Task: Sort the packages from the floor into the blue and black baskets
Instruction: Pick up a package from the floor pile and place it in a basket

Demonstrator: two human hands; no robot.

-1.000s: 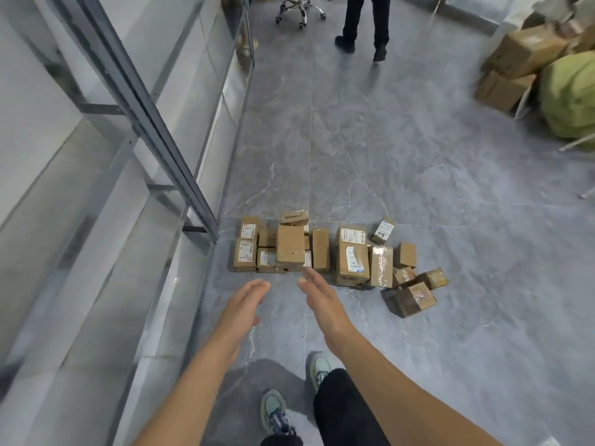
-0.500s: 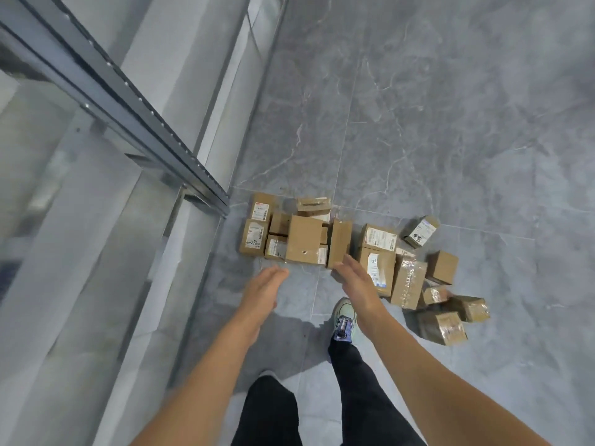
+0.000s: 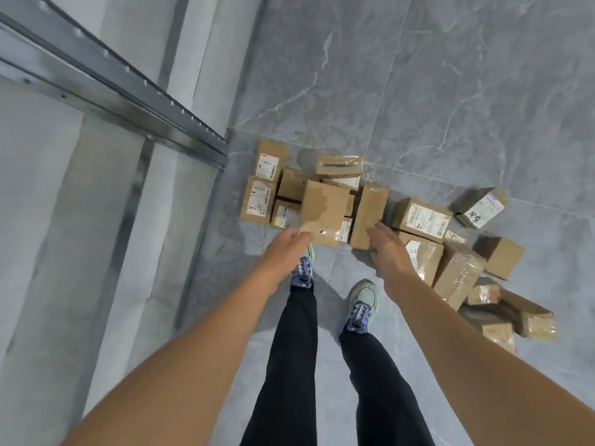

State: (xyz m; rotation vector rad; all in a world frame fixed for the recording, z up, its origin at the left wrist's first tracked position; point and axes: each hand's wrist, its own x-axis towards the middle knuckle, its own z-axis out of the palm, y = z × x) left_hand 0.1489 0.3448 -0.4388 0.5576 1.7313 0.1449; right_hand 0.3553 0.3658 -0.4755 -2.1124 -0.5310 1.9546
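Observation:
Several brown cardboard packages lie in a loose heap on the grey tiled floor. A flat square package (image 3: 323,212) sits in the middle with a narrow upright package (image 3: 368,214) to its right. My left hand (image 3: 285,249) reaches down with straight fingers to the square package's near left corner. My right hand (image 3: 386,249) hangs with relaxed fingers at the near end of the narrow package, holding nothing. Labelled packages (image 3: 421,218) lie to the right. No blue or black basket is in view.
A metal shelf rail (image 3: 122,94) and a glass wall run along the left, ending just beside the heap. My two feet in green shoes (image 3: 362,304) stand right in front of the packages. More taped packages (image 3: 512,317) lie low on the right.
I have stepped closer and the view tilted down. Both hands dropped toward the heap and now reach the near edges of the middle packages.

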